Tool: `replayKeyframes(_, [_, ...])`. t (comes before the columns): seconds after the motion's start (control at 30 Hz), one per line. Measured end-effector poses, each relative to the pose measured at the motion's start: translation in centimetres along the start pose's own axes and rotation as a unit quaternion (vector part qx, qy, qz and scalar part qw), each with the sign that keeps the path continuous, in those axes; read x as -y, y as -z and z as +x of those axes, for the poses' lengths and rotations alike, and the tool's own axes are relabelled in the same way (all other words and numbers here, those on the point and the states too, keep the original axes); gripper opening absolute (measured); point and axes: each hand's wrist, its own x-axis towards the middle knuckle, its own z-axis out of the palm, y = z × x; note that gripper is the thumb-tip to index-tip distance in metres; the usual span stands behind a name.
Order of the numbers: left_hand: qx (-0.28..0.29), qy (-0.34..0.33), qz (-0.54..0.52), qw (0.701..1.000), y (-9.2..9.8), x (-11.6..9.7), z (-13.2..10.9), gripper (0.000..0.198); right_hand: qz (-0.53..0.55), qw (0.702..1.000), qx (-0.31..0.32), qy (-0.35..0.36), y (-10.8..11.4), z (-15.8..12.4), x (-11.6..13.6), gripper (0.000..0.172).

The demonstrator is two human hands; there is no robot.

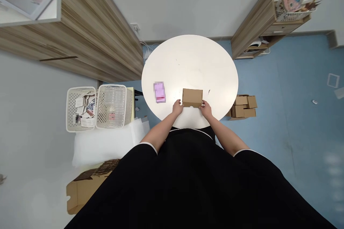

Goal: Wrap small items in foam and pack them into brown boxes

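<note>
A small brown cardboard box (192, 97) stands closed on the round white table (188, 64), near its front edge. My left hand (177, 107) grips the box's left near corner with curled fingers. My right hand (206, 107) grips the right near corner the same way. A small pink packet (159, 92) lies flat on the table, a short way left of the box and apart from both hands.
Two white mesh baskets (80, 109) (113, 105) with packets stand to the left on white foam sheets (107, 143). An open carton (83, 188) sits on the floor at lower left. Stacked brown boxes (243, 106) lie right of the table. Wooden cabinets (94, 39) (258, 25) flank the back.
</note>
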Motion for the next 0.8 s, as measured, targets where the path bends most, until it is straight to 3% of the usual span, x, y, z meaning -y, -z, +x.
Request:
replayKeyframes(0.1, [0.017, -0.073, 0.095, 0.993, 1.3, -0.9, 0.7, 0.096, -0.12, 0.99, 0.005, 0.071, 1.1, 1.0, 0.3, 0.086])
replayKeyframes(0.23, [0.08, -0.164, 0.213, 0.96, 2.4, -3.0, 2.8, 0.113, -0.255, 0.948, 0.077, 0.175, 2.7, 4.2, 1.6, 0.105])
replayKeyframes(0.33, [0.114, -0.188, 0.212, 0.952, 2.2, -4.5, 4.5, 0.114, -0.269, 0.935, 0.117, 0.199, 3.1, 7.2, 2.6, 0.103])
replayKeyframes(0.43, [0.121, -0.182, 0.218, 0.951, 1.3, -5.3, 5.5, 0.105, -0.231, 0.944, 0.124, 0.2, 2.5, 9.2, 3.4, 0.094])
replayKeyframes(0.53, [0.114, -0.194, 0.236, 0.945, 0.8, -5.6, 5.5, 0.091, -0.225, 0.944, 0.127, 0.203, 1.7, 9.2, 3.7, 0.088])
replayKeyframes(0.7, [0.104, -0.221, 0.247, 0.938, 0.9, -5.6, 5.4, 0.075, -0.338, 0.903, 0.146, 0.222, 1.3, 7.2, 4.3, 0.102])
replayKeyframes(0.8, [0.118, -0.226, 0.259, 0.932, 1.2, -5.8, 5.5, 0.077, -0.352, 0.901, 0.145, 0.21, 1.5, 6.1, 4.5, 0.105])
